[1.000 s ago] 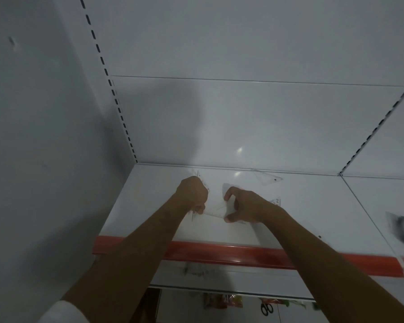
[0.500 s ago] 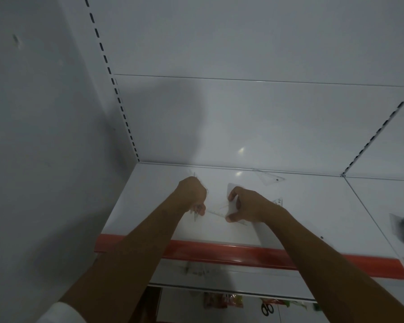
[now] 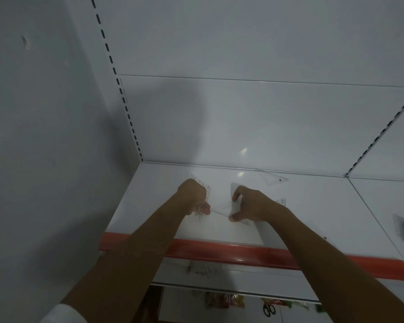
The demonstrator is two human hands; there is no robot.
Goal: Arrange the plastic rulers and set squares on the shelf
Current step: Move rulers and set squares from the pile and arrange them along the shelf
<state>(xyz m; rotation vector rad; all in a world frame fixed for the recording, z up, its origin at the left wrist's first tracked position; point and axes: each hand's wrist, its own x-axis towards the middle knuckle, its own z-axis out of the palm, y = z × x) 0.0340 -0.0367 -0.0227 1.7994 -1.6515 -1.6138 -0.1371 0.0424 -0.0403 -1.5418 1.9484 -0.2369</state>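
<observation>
Both hands reach onto the white shelf (image 3: 163, 190) with a red front strip. My left hand (image 3: 194, 197) is curled and grips a clear plastic set square (image 3: 207, 190) whose tip sticks out past the knuckles. My right hand (image 3: 252, 205) pinches another clear set square (image 3: 224, 209) between thumb and fingers; this piece lies between the two hands, and its left corner reaches the left hand's fingers. A third clear set square (image 3: 272, 178) lies flat near the back wall, to the right. The transparent pieces are faint and partly hidden under the hands.
A white back panel (image 3: 266, 117) and a grey side wall (image 3: 44, 136) close the shelf at the back and left. A slotted upright (image 3: 380, 141) divides it from the neighbouring shelf on the right. Scissors (image 3: 269, 310) and packets hang below.
Both hands stay almost in place, shifting only slightly on the set squares; the camera view has drifted a little.
</observation>
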